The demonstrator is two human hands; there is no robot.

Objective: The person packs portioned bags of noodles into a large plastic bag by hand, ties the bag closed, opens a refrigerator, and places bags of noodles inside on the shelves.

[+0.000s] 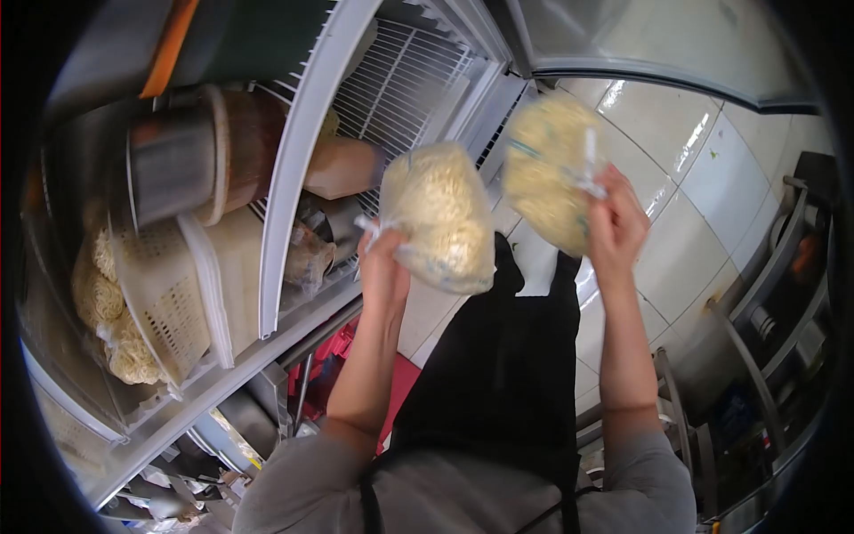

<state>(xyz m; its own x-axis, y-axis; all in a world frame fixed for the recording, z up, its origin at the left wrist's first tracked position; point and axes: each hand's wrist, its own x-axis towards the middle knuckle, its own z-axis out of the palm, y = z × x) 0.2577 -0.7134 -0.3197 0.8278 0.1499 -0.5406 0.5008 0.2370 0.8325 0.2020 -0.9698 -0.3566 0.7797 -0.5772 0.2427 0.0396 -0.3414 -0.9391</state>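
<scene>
My left hand (384,258) is closed on the knotted neck of a clear plastic bag of pale yellow, noodle-like food (440,218). The bag hangs plump in front of the open fridge (271,222). Over the tiled floor, my right hand (616,227) grips the tied white end of a second such bag (547,173), which is blurred by motion. The two bags are close together but apart.
Inside the fridge stand a brown-filled tub (245,151), a perforated cream basket (165,294) and bundles of noodles (116,316). Its glass door (658,44) is swung open at the top right. A metal rack (756,338) stands at the right over floor tiles (676,240).
</scene>
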